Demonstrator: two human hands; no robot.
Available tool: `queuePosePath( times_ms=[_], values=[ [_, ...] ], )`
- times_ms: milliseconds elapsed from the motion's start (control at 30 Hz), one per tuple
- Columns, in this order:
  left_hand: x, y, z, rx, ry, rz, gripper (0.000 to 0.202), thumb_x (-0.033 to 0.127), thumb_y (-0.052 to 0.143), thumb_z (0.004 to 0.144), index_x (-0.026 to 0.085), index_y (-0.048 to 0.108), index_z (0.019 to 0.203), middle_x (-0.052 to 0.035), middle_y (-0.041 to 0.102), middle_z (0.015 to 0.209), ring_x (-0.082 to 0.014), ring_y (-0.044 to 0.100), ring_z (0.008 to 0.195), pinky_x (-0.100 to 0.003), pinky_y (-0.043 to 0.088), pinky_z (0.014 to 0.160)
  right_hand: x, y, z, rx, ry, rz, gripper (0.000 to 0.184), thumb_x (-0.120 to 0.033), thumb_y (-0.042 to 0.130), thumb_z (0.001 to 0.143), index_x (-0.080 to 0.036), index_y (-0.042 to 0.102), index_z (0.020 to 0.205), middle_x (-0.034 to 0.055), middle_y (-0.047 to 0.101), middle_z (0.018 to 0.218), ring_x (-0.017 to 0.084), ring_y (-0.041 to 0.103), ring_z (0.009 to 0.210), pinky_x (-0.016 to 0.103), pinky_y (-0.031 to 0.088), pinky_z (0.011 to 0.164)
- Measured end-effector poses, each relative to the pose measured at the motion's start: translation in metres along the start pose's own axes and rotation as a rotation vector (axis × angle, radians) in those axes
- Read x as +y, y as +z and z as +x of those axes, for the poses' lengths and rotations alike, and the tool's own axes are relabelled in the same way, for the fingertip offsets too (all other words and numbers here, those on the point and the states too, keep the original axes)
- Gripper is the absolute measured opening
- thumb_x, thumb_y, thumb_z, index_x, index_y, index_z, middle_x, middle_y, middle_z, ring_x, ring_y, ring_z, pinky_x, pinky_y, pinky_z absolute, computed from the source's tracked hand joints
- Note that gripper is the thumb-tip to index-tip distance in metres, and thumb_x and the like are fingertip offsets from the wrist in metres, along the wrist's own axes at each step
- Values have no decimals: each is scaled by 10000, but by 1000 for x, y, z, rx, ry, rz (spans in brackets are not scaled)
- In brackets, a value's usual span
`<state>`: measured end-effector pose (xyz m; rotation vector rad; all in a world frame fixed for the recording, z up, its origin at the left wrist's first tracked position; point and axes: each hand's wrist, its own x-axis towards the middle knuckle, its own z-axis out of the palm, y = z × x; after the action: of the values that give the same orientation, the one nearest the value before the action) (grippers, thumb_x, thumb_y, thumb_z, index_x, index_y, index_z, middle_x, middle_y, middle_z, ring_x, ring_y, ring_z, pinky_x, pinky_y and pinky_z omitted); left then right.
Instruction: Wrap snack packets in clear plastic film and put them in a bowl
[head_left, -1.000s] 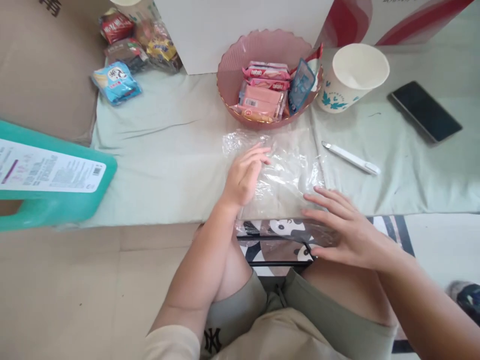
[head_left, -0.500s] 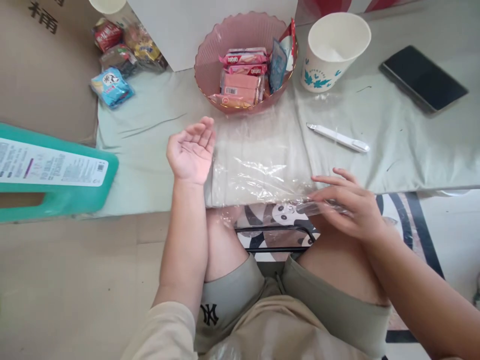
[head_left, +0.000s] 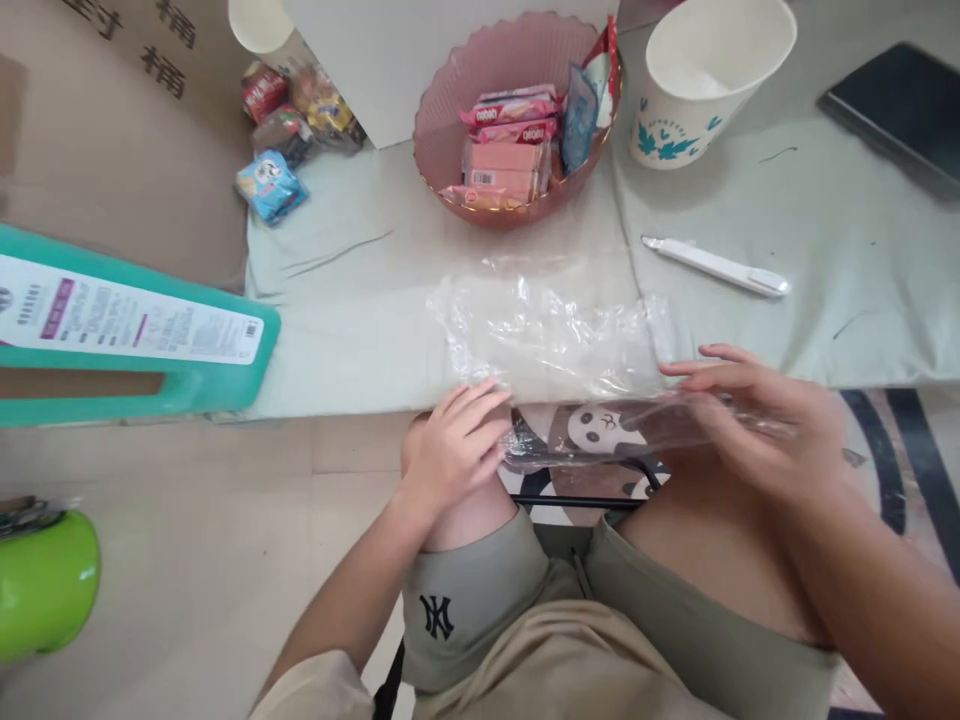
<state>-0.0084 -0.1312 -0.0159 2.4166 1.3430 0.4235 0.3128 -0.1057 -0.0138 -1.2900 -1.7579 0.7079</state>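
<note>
A crinkled clear plastic film (head_left: 555, 335) lies over the front edge of the cloth-covered table, its lower part hanging above my knees. Whether it is a bag or a single sheet I cannot tell. My right hand (head_left: 757, 415) has the film's right end between thumb and fingers. At the film's lower left corner is my left hand (head_left: 461, 440), back up, fingers stretched out, their tips at the plastic. Behind the film, to the right, lies a white slim cutter knife (head_left: 716, 267).
A pink scalloped bowl (head_left: 435, 165) with wrapped wafers stands at the back, beside a white paper cup (head_left: 675, 120). A black phone (head_left: 900, 115) lies far right. Wrapped snacks (head_left: 274, 185), a cardboard box (head_left: 127, 150) and a green-framed package (head_left: 255, 375) occupy the left.
My left hand has come down from above the table, turning from palm up to palm down at the film's left corner. My right hand keeps the film; the view has shifted left.
</note>
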Motion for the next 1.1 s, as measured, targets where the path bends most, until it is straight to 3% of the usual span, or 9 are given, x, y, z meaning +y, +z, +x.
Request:
queuePosePath(
  times_ms=[133,267,467,533,633,733,867,1000,1100],
  values=[
    [-20,-5,0,358,-117,-468,130,235,638,929,212,765,919,-86,810,1112,-260,754,1152,-458,633,1012,-1,-4,9,-52,-56,216,302,-257,784,856,-320,716,1144,16,790,1051,228,773,996,442,583,1024],
    [-30,-11,5,533,-334,-825,225,418,737,900,199,764,860,-69,812,876,-216,796,874,-366,663,869,2,4,16,-156,-104,232,91,-276,780,867,-279,764,956,34,791,1069,234,737,1138,399,583,1034],
    [-31,-3,24,676,-513,-823,451,618,748,842,180,696,750,-5,688,579,-123,670,526,-221,565,536,7,29,8,214,136,240,228,-358,656,970,-238,747,799,19,759,730,192,758,746,346,633,743],
    [-29,-1,34,706,-513,-744,495,664,702,858,181,669,756,21,632,505,-104,616,435,-197,503,455,8,34,7,295,210,273,246,-431,626,985,-243,742,878,5,719,649,179,715,626,320,598,617],
    [-28,0,45,755,-501,-676,500,685,627,904,198,618,786,64,558,449,-87,566,361,-184,447,402,8,35,6,181,211,313,281,-491,671,936,-269,707,1105,2,738,707,197,727,666,338,602,626],
    [-33,1,50,796,-484,-662,491,697,571,930,221,567,813,91,506,431,-93,552,339,-195,452,395,8,33,4,33,198,158,186,-439,698,913,-259,725,953,34,775,839,214,755,798,363,618,728],
    [-41,-1,53,804,-457,-635,508,729,567,913,235,536,800,108,426,421,-72,437,280,-204,312,305,9,33,4,138,197,183,366,-502,527,1014,-261,684,788,38,714,707,213,728,738,384,612,720],
    [-43,-6,54,698,-520,-610,518,729,601,893,233,536,760,91,433,428,-67,392,294,-225,245,303,5,32,10,149,334,171,284,-426,528,1008,-240,678,856,-39,545,520,115,483,415,267,426,440],
    [-41,-10,51,564,-604,-588,404,587,649,923,229,563,757,75,457,415,-85,437,339,-224,292,345,0,30,11,106,398,56,150,-313,586,927,-221,703,909,-47,568,533,110,512,443,255,428,470]
  ],
)
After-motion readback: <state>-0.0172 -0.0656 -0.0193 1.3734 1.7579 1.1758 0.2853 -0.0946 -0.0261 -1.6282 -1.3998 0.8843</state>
